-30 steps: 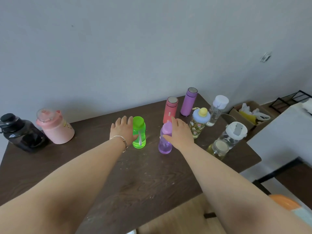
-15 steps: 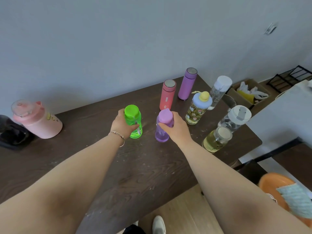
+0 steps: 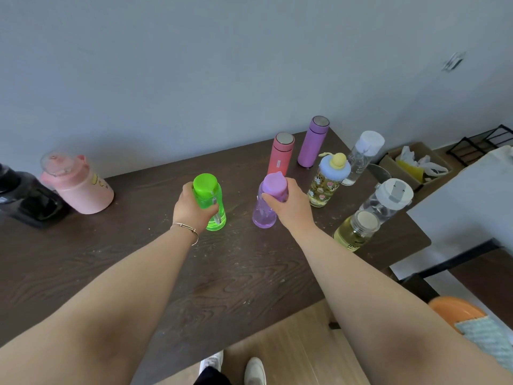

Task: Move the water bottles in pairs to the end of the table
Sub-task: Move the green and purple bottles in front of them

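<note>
A: Green bottle (image 3: 210, 202) and lilac bottle (image 3: 268, 200) sit mid table (image 3: 138, 262), upright, a small gap between them. Whether they touch the wood, can't tell

B: Hands?

A: Left hand (image 3: 191, 208) clenched round the green bottle's side, right hand (image 3: 288, 205) wrapped round the lilac one just under its cap

B: Change from a second ago?

A: Then the hands sat loosely at the bottles, left one nearly flat beside the green. Now both grips are closed. The two bottles sit a bit further apart, and the view has tipped down, shoes now visible

B: Other bottles?

A: Right end: red flask (image 3: 281, 152), purple flask (image 3: 313, 140), cartoon bottle (image 3: 327, 180) holding yellowish liquid, clear bottle (image 3: 362, 157) with white cap, looks empty, clear jug (image 3: 388, 201) with white lid, glass jar (image 3: 356, 232) of yellow liquid with a cork-like lid. Left end: pink jug (image 3: 80, 187), black jug (image 3: 25, 198), contents not visible

B: Off table?

A: Cardboard box (image 3: 413, 165) on the floor with plastic bags in it
</note>
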A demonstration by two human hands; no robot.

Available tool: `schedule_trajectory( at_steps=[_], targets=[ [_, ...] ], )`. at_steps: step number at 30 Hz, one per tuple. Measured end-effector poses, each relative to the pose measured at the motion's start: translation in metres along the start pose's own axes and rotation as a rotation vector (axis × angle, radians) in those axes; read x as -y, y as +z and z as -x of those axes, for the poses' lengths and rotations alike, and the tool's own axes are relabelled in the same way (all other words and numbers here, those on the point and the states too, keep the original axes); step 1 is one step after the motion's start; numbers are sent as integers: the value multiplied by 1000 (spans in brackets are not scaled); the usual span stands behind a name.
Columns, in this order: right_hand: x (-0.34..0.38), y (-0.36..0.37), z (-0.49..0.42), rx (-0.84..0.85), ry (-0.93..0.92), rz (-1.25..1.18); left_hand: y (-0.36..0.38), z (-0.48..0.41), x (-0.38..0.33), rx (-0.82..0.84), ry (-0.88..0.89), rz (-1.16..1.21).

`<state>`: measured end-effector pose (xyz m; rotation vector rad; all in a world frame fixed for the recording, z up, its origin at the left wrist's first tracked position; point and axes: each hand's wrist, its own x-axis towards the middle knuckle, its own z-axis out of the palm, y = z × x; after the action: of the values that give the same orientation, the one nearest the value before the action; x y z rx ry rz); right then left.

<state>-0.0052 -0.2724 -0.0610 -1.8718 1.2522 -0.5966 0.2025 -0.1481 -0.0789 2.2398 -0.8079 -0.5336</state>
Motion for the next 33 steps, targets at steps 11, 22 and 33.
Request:
schedule_trajectory(
  at_steps=[11, 22, 33],
  targets=[
    [47, 48, 17, 182, -95, -17, -65, 44, 42, -183, -114, 59],
    [145, 163, 41, 328, -235, 31, -186, 57, 137, -345, -186, 86],
    [217, 291, 68, 325, -192, 20, -279, 24, 244, -280, -189, 46]
  ],
)
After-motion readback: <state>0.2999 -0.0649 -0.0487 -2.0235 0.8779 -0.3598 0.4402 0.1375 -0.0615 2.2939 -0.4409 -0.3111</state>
